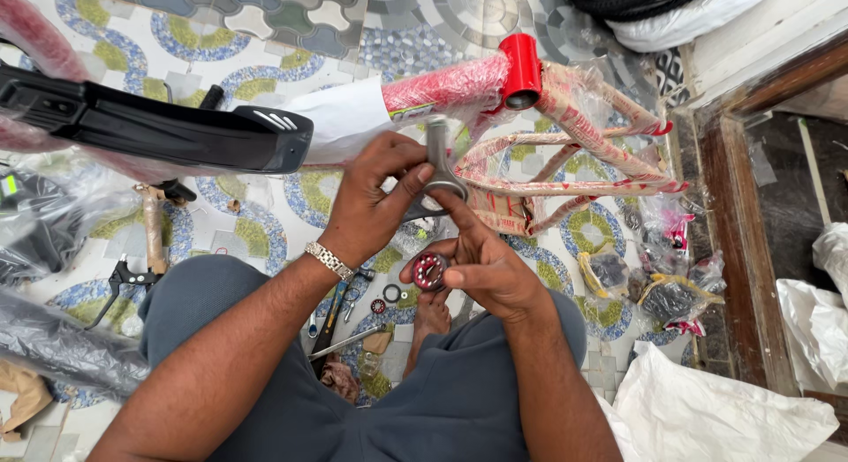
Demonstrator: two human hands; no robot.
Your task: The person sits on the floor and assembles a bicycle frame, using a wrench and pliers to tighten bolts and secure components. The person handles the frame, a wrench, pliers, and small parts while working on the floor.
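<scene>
Gripping a grey metal crank (pixel 439 153) w/ both hands, a person sits on the tiled floor (pixel 265 20), knees up in grey shorts. Left hand (pixel 375 197) is closed round the crank's lower part, thumb laid across it; a metal bracelet (pixel 329 260) sits on that wrist. Right hand (pixel 477 259) pinches the crank's ring end w/ index finger raised, while its lower fingers curl round a red bearing (pixel 430 271), held just below the crank. Crank stands about upright, its top end just below the red frame (pixel 521 73), close under the frame's open red tube end. Frame is wrapped in clear plastic & lies across the floor, stays running right of the crank. Black mudguard (pixel 150 126) juts in left of the crank, at abt the same height. Below the crank, between the knees: small rings (pixel 391 292), a bare foot, hand tools (pixel 331 316). Right of the crank, small bags of parts (pixel 662 285) on the floor; white plastic sheet further down right. Brake lever (pixel 119 276) far left of the crank
</scene>
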